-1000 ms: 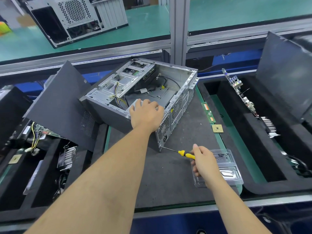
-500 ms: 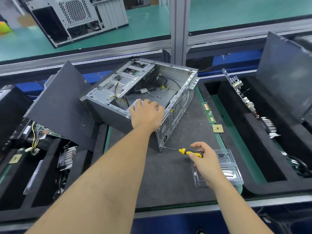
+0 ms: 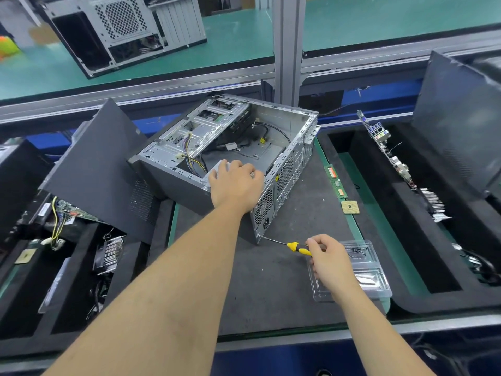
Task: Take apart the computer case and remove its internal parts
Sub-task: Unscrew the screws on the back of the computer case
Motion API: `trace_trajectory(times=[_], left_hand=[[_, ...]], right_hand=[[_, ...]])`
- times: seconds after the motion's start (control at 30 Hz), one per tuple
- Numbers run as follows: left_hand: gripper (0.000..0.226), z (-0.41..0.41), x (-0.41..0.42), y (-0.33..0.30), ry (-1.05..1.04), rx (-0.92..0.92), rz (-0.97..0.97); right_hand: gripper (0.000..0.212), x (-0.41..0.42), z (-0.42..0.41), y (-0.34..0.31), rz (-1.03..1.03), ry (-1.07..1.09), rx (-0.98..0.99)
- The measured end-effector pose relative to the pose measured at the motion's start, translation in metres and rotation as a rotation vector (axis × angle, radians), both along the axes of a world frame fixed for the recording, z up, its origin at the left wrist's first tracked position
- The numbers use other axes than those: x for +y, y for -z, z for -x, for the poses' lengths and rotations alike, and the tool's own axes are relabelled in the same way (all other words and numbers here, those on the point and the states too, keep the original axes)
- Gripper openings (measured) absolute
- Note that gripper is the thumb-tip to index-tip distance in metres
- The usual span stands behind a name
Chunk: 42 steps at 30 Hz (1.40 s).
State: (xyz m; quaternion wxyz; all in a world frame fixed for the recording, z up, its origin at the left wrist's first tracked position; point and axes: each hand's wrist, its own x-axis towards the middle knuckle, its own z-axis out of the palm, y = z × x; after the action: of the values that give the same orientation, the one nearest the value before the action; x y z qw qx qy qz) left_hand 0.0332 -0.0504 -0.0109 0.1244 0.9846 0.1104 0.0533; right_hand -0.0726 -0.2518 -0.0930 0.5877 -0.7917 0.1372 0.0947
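An open grey computer case (image 3: pixel 173 172) lies on its side on the dark mat (image 3: pixel 257 294), its inside facing up, with loose cables (image 3: pixel 193 158) in it. My left hand (image 3: pixel 235 183) rests on the near rear corner, fingers curled over a pale box, the power supply (image 3: pixel 218 166), inside. My right hand (image 3: pixel 325 260) pinches the yellow-and-black handle of a screwdriver (image 3: pixel 296 246). Its tip meets the case's lower rear corner.
A clear plastic tray (image 3: pixel 363 270) holding screws lies under my right hand. A RAM stick (image 3: pixel 335 180) and a CPU chip (image 3: pixel 350 207) lie on the mat's right edge. Black foam bins on both sides hold removed parts. A second case (image 3: pixel 122 31) sits on the far shelf.
My right hand has shifted its fingers along the screwdriver handle, turning it at the case's rear corner. My left hand and the case have stayed put.
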Motion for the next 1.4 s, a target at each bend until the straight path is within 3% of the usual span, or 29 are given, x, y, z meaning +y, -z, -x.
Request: trace_trajectory(times=[0.17,0.4,0.5,0.63,0.73,0.87,1.1,1.2,1.3,1.4], left_hand=[[0.051,0.0,0.0,0.001,0.002,0.002,0.004],[0.049,0.0,0.0,0.001,0.002,0.005,0.006],[0.048,0.0,0.0,-0.001,0.003,0.0,-0.001],[0.048,0.0,0.0,-0.001,0.0,-0.004,0.004],[0.049,0.0,0.0,-0.001,0.005,-0.001,0.005],[0.049,0.001,0.0,-0.001,0.009,-0.008,0.003],[0.048,0.002,-0.001,-0.002,0.006,-0.013,0.006],[0.047,0.001,-0.001,-0.002,-0.001,-0.004,0.012],[0.047,0.001,-0.001,-0.002,0.001,0.001,0.018],[0.048,0.001,0.0,-0.002,0.005,0.0,0.014]], right_hand=[[0.01,-0.001,0.003,-0.003,0.006,-0.002,-0.105],[0.023,-0.002,0.004,-0.008,-0.091,-0.032,-0.118],[0.004,0.0,0.003,-0.007,-0.058,-0.007,-0.07],[0.033,0.0,0.0,-0.002,0.018,-0.019,0.08],[0.027,-0.001,0.0,0.001,0.058,-0.035,0.035],[0.011,-0.001,0.002,-0.003,0.016,-0.015,-0.088],[0.022,-0.005,0.003,-0.001,-0.182,0.001,-0.046],[0.007,-0.003,0.0,0.003,-0.123,0.012,0.027],[0.033,-0.003,-0.005,0.005,-0.023,-0.007,0.111],[0.025,-0.004,-0.009,0.006,0.01,-0.001,0.056]])
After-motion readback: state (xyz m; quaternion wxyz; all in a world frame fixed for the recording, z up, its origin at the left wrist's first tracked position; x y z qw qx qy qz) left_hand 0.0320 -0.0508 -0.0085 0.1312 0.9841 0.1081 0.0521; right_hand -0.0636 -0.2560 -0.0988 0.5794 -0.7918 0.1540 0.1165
